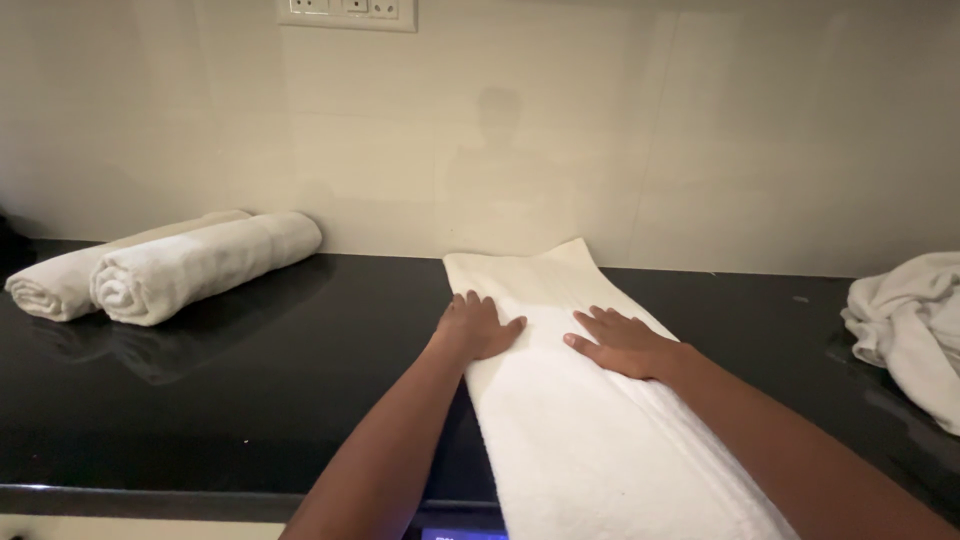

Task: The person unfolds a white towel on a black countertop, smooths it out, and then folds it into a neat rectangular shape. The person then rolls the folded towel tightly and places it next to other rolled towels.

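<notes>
Both hands, left hand (478, 328) and right hand (622, 343), press flat, fingers spread, on white towel (590, 440).

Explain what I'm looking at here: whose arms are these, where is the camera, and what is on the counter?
There is one picture, from a camera worn on a person's head, looking down at their own bare arms. The left hand and right hand lie flat, palms down, on a long folded white towel spread across a glossy black counter. Neither hand grips anything. At the left lie two rolled white towels against the wall; at the right edge sits a crumpled white towel. A switch plate is on the wall.
</notes>
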